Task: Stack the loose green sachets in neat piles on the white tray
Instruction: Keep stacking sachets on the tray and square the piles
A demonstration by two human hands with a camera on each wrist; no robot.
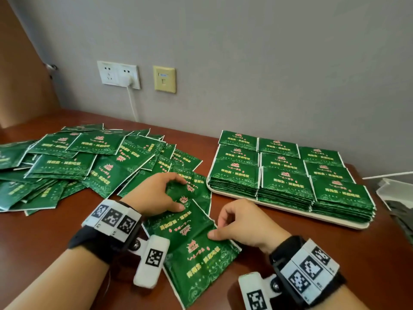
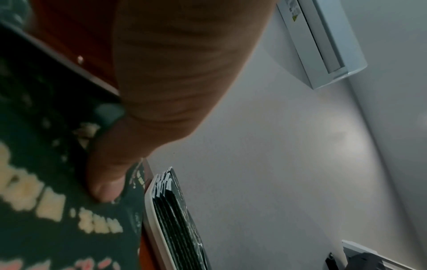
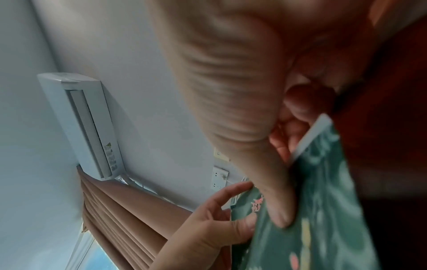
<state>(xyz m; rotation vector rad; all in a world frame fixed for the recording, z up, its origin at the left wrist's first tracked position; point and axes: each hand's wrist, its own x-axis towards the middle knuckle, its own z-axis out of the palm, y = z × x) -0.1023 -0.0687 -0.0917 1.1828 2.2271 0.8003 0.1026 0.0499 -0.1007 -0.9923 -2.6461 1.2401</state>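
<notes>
Green sachets (image 1: 196, 240) pinched by both hands' fingers (image 1: 213, 234) — fingertips partly hidden underneath.

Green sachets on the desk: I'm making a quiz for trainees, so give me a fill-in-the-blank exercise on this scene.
1. The stacked sachets sit in neat piles on a ____ tray.
2. The loose heap lies to the ____ of the tray.
3. The left hand and right hand both touch sachets lying on the ____.

Missing words: white; left; table
</notes>
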